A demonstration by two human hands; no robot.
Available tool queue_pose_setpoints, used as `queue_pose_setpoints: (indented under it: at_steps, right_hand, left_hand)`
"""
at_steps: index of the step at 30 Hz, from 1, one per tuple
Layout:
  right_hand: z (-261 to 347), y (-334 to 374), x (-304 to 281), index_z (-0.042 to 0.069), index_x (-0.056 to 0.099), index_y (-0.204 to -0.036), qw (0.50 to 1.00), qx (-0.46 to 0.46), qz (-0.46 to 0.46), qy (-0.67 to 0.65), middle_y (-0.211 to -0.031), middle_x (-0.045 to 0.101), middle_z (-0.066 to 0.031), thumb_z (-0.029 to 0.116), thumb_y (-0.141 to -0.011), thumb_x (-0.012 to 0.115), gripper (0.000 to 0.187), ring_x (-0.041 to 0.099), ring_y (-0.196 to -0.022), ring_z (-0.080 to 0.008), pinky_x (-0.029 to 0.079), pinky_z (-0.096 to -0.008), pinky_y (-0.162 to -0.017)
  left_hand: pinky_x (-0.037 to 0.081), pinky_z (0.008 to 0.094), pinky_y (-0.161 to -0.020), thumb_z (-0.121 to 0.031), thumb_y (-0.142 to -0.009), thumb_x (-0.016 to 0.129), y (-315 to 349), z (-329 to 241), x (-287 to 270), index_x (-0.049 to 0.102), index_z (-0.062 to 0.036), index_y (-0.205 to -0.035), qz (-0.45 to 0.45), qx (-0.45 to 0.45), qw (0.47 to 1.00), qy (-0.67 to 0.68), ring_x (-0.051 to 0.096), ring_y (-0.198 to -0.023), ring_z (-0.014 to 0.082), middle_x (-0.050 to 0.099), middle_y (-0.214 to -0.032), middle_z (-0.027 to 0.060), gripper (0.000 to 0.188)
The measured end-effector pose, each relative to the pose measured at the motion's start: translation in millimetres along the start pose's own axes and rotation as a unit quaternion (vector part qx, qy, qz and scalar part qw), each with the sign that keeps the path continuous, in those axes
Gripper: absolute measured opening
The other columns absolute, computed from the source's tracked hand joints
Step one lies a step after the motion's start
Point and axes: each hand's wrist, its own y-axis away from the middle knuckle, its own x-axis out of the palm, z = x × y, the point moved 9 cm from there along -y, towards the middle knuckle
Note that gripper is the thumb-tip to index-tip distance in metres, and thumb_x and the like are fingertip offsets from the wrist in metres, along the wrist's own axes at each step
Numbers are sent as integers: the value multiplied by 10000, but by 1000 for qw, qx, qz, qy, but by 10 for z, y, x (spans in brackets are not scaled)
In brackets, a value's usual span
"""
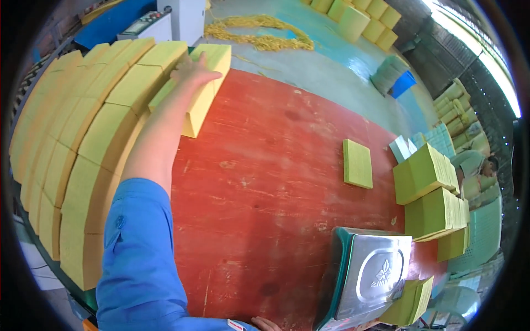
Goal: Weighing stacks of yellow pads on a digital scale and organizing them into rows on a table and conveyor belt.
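My left hand (pixel 196 71), at the end of a blue-sleeved arm, reaches to the far left of the red table (pixel 248 171). It grips the top of a long stack of yellow paper (pixel 207 102), thumb over the right side; some fingertips are hidden. Directly left of it stand tall, close-set rows of yellow paper stacks (pixel 105 132). At the bottom edge, my right hand (pixel 266 324) shows only in part, its fingers lying on the tabletop. A thin yellow paper stack (pixel 358 164) lies alone on the right half of the table.
A scale (pixel 370 276) with a metal plate sits at the near right, beside more yellow stacks (pixel 425 176). A person (pixel 473 168) is beyond them. On the floor lie yellow strips (pixel 259 33) and a blue bin (pixel 403 84). A machine (pixel 187 19) stands far left.
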Motion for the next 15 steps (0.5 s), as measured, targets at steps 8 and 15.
queue_pose_setpoints:
  at_steps: [8,15]
  right_hand:
    - [131,-78,-42,29,660,-1161,1000,-3,7,-22,-1339,570,-154,220,-827,594,390,505,-1275,-352,438,-438,-1062]
    - [225,32,-98,6,652,-1061,993,-87,-78,-29,-1193,637,-185,155,-841,659,266,604,-1108,-354,504,-430,-958]
  left_hand:
    - [300,549,-1098,-574,-771,613,367,-46,-20,327,-310,-1526,2,14,1000,-5,335,-1424,380,266,-1591,150,849]
    - [263,619,-1117,-598,-746,672,1796,-363,-84,333,-315,-1522,16,93,996,-2,319,-1406,454,254,-1576,204,894]
